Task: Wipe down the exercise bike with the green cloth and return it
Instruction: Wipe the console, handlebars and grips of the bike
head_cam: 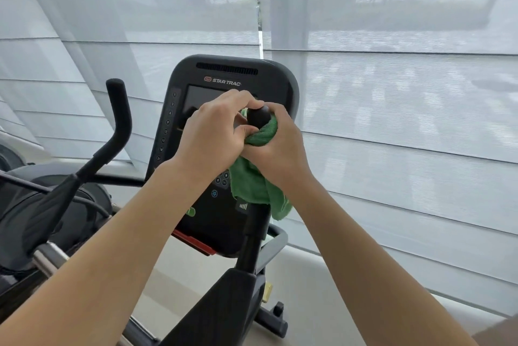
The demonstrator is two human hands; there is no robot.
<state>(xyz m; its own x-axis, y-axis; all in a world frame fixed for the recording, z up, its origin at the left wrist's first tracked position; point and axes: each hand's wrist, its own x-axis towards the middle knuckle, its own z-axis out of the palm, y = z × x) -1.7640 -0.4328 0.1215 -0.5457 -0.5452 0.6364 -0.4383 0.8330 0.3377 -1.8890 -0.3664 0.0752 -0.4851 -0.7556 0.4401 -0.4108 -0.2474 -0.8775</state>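
The black exercise bike's console (pixel 224 76) stands in the middle of the view. In front of it rises the bike's right handlebar, whose rounded black tip (pixel 259 116) pokes out between my hands. The green cloth (pixel 253 183) is wrapped around the bar just below that tip, and its loose end hangs down over the console's buttons. My right hand (pixel 276 146) grips the cloth around the bar. My left hand (pixel 215 129) curls over the cloth and the bar from the left, thumb pinching the cloth's edge. The left handlebar (pixel 119 110) stands free.
Sheer grey window blinds (pixel 392 93) fill the background close behind the bike. Another black machine (pixel 42 205) sits at the left. The bike's frame and foot (pixel 269 317) rest on a light floor below.
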